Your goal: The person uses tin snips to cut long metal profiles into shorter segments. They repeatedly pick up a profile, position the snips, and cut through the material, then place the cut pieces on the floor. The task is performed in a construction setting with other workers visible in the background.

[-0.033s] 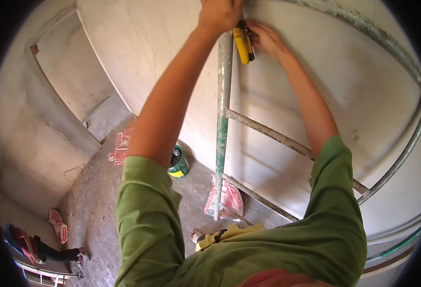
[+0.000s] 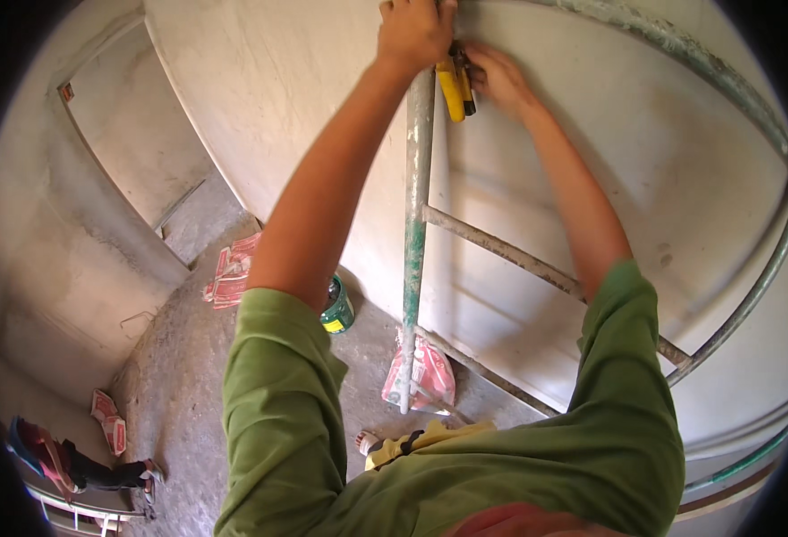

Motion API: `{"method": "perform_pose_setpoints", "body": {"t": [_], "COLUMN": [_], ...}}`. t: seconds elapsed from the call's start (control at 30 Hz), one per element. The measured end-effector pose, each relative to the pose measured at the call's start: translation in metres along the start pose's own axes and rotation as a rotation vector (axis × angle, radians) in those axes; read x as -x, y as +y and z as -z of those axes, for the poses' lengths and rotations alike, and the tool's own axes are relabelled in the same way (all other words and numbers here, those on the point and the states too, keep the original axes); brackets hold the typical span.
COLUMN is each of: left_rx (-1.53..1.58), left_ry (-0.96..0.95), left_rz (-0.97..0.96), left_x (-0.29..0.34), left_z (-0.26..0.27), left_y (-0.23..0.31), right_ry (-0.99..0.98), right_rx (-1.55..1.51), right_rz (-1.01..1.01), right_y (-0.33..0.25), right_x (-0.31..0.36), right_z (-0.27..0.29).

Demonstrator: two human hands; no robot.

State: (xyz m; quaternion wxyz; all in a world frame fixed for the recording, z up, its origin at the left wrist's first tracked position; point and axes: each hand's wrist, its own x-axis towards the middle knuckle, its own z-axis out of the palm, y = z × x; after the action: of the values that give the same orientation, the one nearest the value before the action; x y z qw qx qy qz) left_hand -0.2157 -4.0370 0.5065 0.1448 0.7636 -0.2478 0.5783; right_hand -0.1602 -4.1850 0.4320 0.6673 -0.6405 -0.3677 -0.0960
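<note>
My left hand (image 2: 414,34) is closed high up, at the top of the paint-splashed metal scaffold post (image 2: 419,148). Its fingertips are partly cut off by the upper edge of the picture. Just to the right, a plier-like tool with yellow and dark handles (image 2: 452,94) points its handles downward; its upper end is hidden between my hands. My right hand (image 2: 498,76) has its fingers bent against the tool's upper part, beside the pale wall (image 2: 537,143). What its fingertips grip does not show.
Scaffold rungs (image 2: 501,255) slope away to the right under a curved tube (image 2: 680,49). Below on the floor are a green bucket (image 2: 338,315), a red-and-white sack (image 2: 430,371) and more sacks (image 2: 231,273). Another person (image 2: 80,465) is at the lower left.
My left hand and forearm have shifted slightly right and down. The right hand and the plier-like tool stay almost in place.
</note>
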Motion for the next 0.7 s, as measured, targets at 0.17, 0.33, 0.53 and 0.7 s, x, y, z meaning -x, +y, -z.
{"method": "perform_pose_setpoints", "body": {"t": [0.17,0.33,0.53,0.7], "left_rx": [-0.015,0.184,0.109,-0.137], "left_ry": [0.071,0.118,-0.714,-1.641], "left_rz": [0.0,0.136,1.033,1.136], "left_x": [0.032,0.103,0.544,0.911], "left_z": [-0.031,0.003,0.099,0.303], "left_y": [-0.001,-0.002,0.031,0.239], "right_ry": [-0.017,0.134,0.271,0.341], "right_rx": [0.374,0.532,0.966,0.95], "right_rz": [0.325,0.236,0.82,0.783], "right_y": [0.018,0.005,0.005,0.01], "right_x": [0.007,0.017,0.033,0.045], "right_z": [0.005,0.007,-0.012,0.006]}}
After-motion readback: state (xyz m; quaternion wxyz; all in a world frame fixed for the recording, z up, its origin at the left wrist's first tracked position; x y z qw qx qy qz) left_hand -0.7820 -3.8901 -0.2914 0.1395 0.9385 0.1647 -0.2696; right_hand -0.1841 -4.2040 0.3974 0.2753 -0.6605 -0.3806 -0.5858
